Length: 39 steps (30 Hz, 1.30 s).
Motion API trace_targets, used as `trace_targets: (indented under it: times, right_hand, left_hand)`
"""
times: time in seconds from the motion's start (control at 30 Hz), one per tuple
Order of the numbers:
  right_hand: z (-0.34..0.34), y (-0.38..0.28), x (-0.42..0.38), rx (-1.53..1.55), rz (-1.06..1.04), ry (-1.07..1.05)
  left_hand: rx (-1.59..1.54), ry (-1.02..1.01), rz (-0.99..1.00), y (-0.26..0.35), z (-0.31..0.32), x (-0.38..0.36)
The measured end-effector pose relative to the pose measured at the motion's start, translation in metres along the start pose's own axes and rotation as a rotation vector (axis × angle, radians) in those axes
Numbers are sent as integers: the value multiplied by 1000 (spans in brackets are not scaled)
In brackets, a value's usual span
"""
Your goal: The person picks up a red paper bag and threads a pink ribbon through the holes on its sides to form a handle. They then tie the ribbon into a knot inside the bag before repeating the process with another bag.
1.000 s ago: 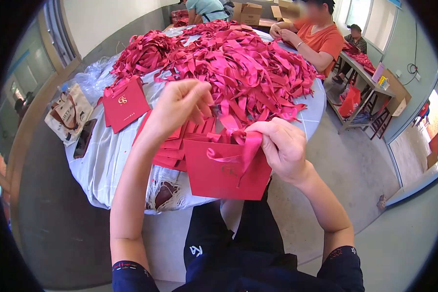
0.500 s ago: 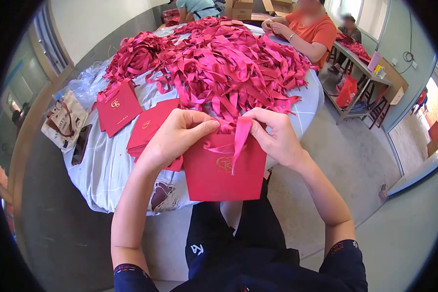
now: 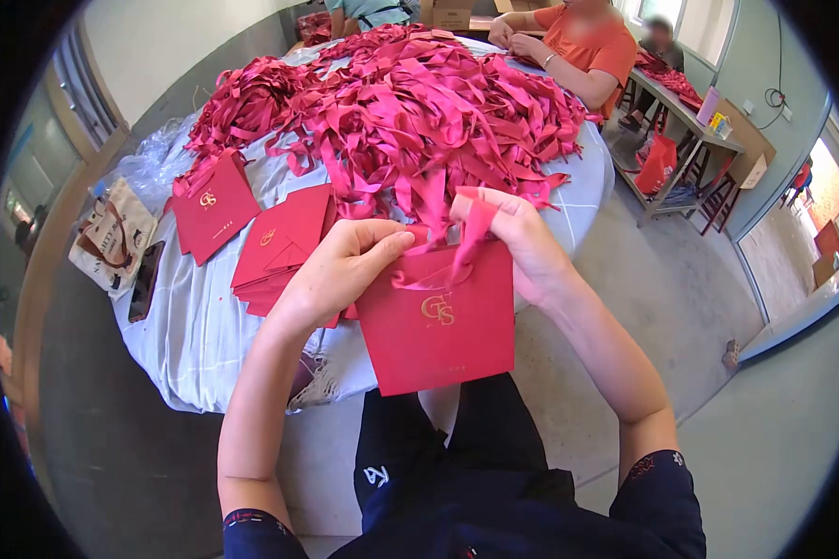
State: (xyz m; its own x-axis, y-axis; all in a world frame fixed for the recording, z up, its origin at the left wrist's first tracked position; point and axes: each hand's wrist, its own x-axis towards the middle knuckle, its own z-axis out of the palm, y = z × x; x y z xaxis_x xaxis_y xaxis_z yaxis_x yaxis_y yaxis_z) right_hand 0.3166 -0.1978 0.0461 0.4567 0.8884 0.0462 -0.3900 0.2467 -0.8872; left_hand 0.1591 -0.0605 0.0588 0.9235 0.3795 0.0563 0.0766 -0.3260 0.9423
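Observation:
In front of me hangs a small red paper bag (image 3: pixel 438 340) with a gold logo, its bottom edge above my lap. My left hand (image 3: pixel 340 265) is closed at the bag's upper left corner, thumb and forefinger pinched together there. My right hand (image 3: pixel 520 240) pinches a pink ribbon (image 3: pixel 475 238) above the bag's upper right corner. The ribbon runs along the bag's top edge and makes a handle across its front. What lies between the left fingertips is partly hidden.
Loose ribbons (image 3: pixel 438 121) are heaped on the cloth-covered round table (image 3: pixel 186 345). Red bags (image 3: pixel 216 210) and a stack of bags (image 3: pixel 275 247) lie at left, near a phone (image 3: pixel 146 281) and a canvas bag (image 3: pixel 114 238). A person in orange (image 3: pixel 592 51) sits across the table.
My right hand has risen slightly, drawing the ribbon up, and its hanging end no longer dangles over the bag's front. The bag is a little lower and tilted. The view has shifted slightly.

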Motion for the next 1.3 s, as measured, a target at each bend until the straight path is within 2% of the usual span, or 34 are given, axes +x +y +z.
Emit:
trace_targets:
  times: [0.03,0.1,0.13,0.2,0.27,0.4,0.5,0.57,0.6,0.63,0.7,0.73,0.87,0.93,1.03,1.3]
  right_hand:
    - [-7,3,5,-1,3,4]
    - [-21,8,15,147,-49,-260]
    - [-19,11,12,64,-93,-131]
    - [-19,13,14,33,-92,-139]
    - [-15,15,14,4,-93,-144]
    - [-10,20,16,-94,-182,-27]
    - [-12,26,19,-209,-233,5]
    - [-13,27,19,-279,-266,24]
    - [-13,25,18,-284,-249,39]
    - [-13,24,18,-290,-232,55]
    - [-16,32,22,-265,-232,96]
    - [-18,36,24,-238,-234,134]
    - [-25,46,29,-323,-226,159]
    - [-27,50,29,-395,-249,154]
    - [-23,48,28,-411,-235,186]
    - [-19,48,25,-468,-254,243]
  left_hand:
    - [-14,-47,-4,-2,-3,2]
    - [-33,-95,-6,-3,-5,4]
    - [-82,-144,-52,-1,-5,4]
    - [-134,-191,-101,1,-5,4]
    - [-474,-234,-172,1,-4,4]
    - [-484,-225,-143,-5,0,8]
    - [-417,-155,-135,-4,3,10]
    - [-373,-46,-17,-8,6,12]
    - [-365,48,107,-15,12,14]
    - [-369,47,105,-19,15,15]
    - [-381,203,205,-26,19,17]
    - [-284,286,231,-33,21,21]
    - [-167,376,193,-41,22,20]
    - [-108,503,303,-49,25,23]
    - [24,618,341,-65,24,28]
    - [-39,642,302,-62,26,26]
